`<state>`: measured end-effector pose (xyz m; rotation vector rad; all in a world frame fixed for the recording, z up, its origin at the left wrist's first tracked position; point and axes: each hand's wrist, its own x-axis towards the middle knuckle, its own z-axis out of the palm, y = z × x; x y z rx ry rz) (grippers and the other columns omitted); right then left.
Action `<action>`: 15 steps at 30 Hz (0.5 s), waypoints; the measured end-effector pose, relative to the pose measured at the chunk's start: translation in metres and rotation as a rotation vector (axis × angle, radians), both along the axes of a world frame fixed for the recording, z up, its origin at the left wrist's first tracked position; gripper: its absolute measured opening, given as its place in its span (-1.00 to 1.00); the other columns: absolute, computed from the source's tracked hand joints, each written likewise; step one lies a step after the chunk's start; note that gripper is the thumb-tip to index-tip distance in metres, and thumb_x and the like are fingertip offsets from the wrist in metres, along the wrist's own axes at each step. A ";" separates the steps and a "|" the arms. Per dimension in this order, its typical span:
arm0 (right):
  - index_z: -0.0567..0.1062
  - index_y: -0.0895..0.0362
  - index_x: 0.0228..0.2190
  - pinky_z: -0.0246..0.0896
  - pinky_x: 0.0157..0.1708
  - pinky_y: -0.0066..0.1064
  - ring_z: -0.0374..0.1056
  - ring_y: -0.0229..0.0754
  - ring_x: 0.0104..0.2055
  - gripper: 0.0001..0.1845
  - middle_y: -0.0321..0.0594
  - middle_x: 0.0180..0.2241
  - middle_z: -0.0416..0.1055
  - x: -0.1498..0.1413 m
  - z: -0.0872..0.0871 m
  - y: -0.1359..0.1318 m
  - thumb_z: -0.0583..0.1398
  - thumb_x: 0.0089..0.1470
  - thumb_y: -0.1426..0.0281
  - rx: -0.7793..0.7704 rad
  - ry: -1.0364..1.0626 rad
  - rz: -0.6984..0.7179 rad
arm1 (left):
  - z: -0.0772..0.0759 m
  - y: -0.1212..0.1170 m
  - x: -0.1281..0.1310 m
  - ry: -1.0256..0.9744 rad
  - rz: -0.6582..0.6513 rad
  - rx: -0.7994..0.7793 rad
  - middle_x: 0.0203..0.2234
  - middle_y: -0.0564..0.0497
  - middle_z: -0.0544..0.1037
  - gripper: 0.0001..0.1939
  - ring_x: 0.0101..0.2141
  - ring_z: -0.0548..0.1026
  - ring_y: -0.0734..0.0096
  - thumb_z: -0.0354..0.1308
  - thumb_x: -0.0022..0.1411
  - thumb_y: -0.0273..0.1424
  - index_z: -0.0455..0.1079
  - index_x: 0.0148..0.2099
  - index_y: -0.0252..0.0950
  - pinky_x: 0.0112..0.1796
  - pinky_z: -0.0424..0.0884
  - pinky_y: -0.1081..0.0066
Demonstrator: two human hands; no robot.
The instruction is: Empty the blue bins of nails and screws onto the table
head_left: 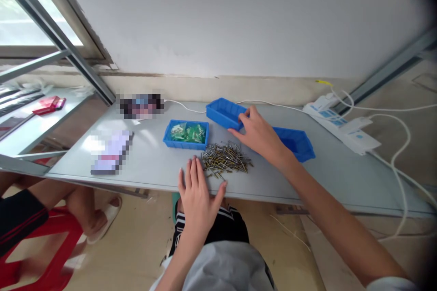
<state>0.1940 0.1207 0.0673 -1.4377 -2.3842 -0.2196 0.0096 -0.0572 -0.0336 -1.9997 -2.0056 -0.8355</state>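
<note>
My right hand (256, 132) reaches across and pinches the near right end of a blue plastic bin (223, 116), which looks empty inside. The fingers of my left hand (198, 186) lie flat and slightly spread at the table's front edge, just left of a heap of thin metal screws (226, 159) in silver and brass tones. Behind that hand sits a second blue bin (186, 145) with green and clear small pieces in it. A third blue bin (300, 143) is partly hidden behind my right forearm.
A white power strip (341, 125) with plugs and cables lies along the right of the grey table (146, 159). Two blurred items rest on the left. A person's legs and a red stool (51, 241) are at the lower left. The wall stands directly behind.
</note>
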 end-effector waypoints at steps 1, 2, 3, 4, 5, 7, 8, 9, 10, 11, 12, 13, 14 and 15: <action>0.52 0.23 -0.11 0.47 -0.05 -0.05 0.44 0.12 -0.09 -0.65 0.14 0.01 0.29 0.002 -0.001 0.001 0.26 0.33 0.17 -0.003 0.001 0.010 | 0.000 0.000 0.000 -0.001 0.001 -0.001 0.47 -0.36 0.21 -0.02 0.45 0.19 -0.16 0.11 0.49 -0.01 -0.26 0.62 -0.46 0.44 -0.02 -0.13; 0.53 0.23 -0.11 0.47 -0.03 -0.05 0.43 0.11 -0.08 -0.69 0.14 0.01 0.29 0.004 -0.003 0.003 0.24 0.34 0.20 -0.010 0.001 0.021 | 0.000 0.000 0.000 -0.002 0.001 -0.002 0.47 -0.36 0.21 -0.02 0.45 0.20 -0.16 0.11 0.49 -0.01 -0.26 0.62 -0.45 0.44 -0.02 -0.14; 0.54 0.23 -0.12 0.47 -0.01 -0.06 0.43 0.11 -0.06 -0.71 0.13 0.02 0.28 0.006 -0.003 0.005 0.23 0.35 0.23 -0.019 0.002 0.033 | 0.000 0.000 0.000 -0.003 0.001 -0.003 0.47 -0.36 0.21 -0.02 0.44 0.20 -0.16 0.10 0.49 -0.01 -0.25 0.62 -0.45 0.44 -0.02 -0.14; 0.55 0.22 -0.13 0.46 0.01 -0.07 0.43 0.11 -0.04 -0.74 0.13 0.04 0.28 0.007 -0.004 0.007 0.23 0.35 0.25 -0.034 0.002 0.045 | 0.001 0.001 0.000 -0.003 0.001 -0.003 0.46 -0.36 0.22 -0.02 0.44 0.21 -0.16 0.10 0.49 -0.01 -0.26 0.62 -0.44 0.44 -0.02 -0.14; 0.56 0.21 -0.15 0.45 0.03 -0.07 0.44 0.09 -0.04 -0.76 0.12 0.05 0.27 0.009 -0.004 0.009 0.22 0.35 0.28 -0.052 -0.001 0.059 | 0.001 0.001 0.000 -0.003 0.001 -0.002 0.46 -0.36 0.22 -0.02 0.44 0.21 -0.16 0.10 0.49 -0.01 -0.26 0.62 -0.44 0.43 -0.02 -0.14; 0.59 0.21 -0.17 0.44 0.06 -0.06 0.45 0.07 -0.06 -0.80 0.12 0.09 0.27 0.010 -0.005 0.013 0.22 0.35 0.34 -0.092 -0.016 0.085 | 0.002 0.002 0.001 -0.005 -0.002 0.003 0.46 -0.36 0.23 -0.02 0.43 0.23 -0.17 0.09 0.49 0.00 -0.26 0.62 -0.44 0.43 0.00 -0.14; 0.60 0.22 -0.18 0.43 0.08 -0.06 0.46 0.06 -0.07 -0.81 0.13 0.11 0.27 0.010 -0.005 0.015 0.22 0.35 0.36 -0.110 -0.023 0.094 | 0.002 0.002 0.001 -0.006 -0.002 0.004 0.46 -0.36 0.24 -0.02 0.42 0.24 -0.17 0.09 0.49 0.00 -0.26 0.62 -0.43 0.43 0.00 -0.14; 0.61 0.23 -0.19 0.42 0.10 -0.06 0.47 0.07 -0.06 -0.81 0.15 0.13 0.27 0.010 -0.006 0.017 0.21 0.35 0.38 -0.124 -0.029 0.102 | 0.002 0.002 0.001 -0.007 -0.003 0.006 0.45 -0.36 0.24 -0.02 0.42 0.24 -0.18 0.09 0.49 0.00 -0.26 0.62 -0.43 0.43 0.00 -0.14; 0.62 0.24 -0.20 0.41 0.12 -0.07 0.47 0.08 -0.03 -0.80 0.17 0.14 0.27 0.010 -0.006 0.018 0.21 0.36 0.39 -0.135 -0.032 0.109 | 0.002 0.002 0.001 -0.007 -0.003 0.007 0.45 -0.37 0.24 -0.03 0.42 0.25 -0.17 0.09 0.49 -0.01 -0.26 0.62 -0.43 0.43 0.00 -0.14; 0.63 0.25 -0.20 0.40 0.13 -0.08 0.47 0.09 -0.01 -0.79 0.19 0.16 0.28 0.010 -0.007 0.019 0.20 0.37 0.40 -0.146 -0.034 0.115 | 0.002 0.002 0.001 -0.006 -0.001 0.005 0.45 -0.36 0.24 -0.03 0.42 0.25 -0.17 0.09 0.49 -0.01 -0.26 0.62 -0.43 0.43 0.00 -0.13; 0.64 0.25 -0.20 0.40 0.13 -0.09 0.47 0.10 0.02 -0.78 0.19 0.17 0.29 0.010 -0.007 0.020 0.20 0.38 0.40 -0.157 -0.038 0.119 | 0.002 0.002 0.001 -0.004 0.000 0.002 0.45 -0.36 0.24 -0.02 0.42 0.25 -0.17 0.10 0.49 -0.01 -0.26 0.62 -0.43 0.43 -0.01 -0.13; 0.65 0.25 -0.19 0.40 0.13 -0.10 0.47 0.10 0.04 -0.77 0.18 0.19 0.30 0.011 -0.008 0.020 0.20 0.38 0.40 -0.172 -0.046 0.124 | 0.002 0.002 0.001 -0.002 0.003 -0.002 0.45 -0.36 0.24 -0.02 0.42 0.24 -0.16 0.10 0.48 -0.01 -0.25 0.62 -0.43 0.43 -0.01 -0.13; 0.65 0.24 -0.18 0.40 0.12 -0.10 0.47 0.11 0.06 -0.78 0.16 0.20 0.32 0.011 -0.008 0.021 0.20 0.38 0.41 -0.189 -0.059 0.128 | 0.001 0.002 0.001 0.000 0.004 -0.005 0.45 -0.35 0.24 -0.02 0.43 0.24 -0.16 0.11 0.48 -0.02 -0.25 0.62 -0.43 0.43 -0.01 -0.13; 0.66 0.22 -0.16 0.40 0.11 -0.11 0.47 0.11 0.07 -0.79 0.14 0.19 0.35 0.012 -0.008 0.021 0.21 0.38 0.41 -0.208 -0.079 0.131 | 0.001 0.002 0.001 0.002 0.005 -0.008 0.46 -0.35 0.24 -0.02 0.43 0.23 -0.16 0.11 0.48 -0.02 -0.25 0.62 -0.43 0.43 -0.01 -0.12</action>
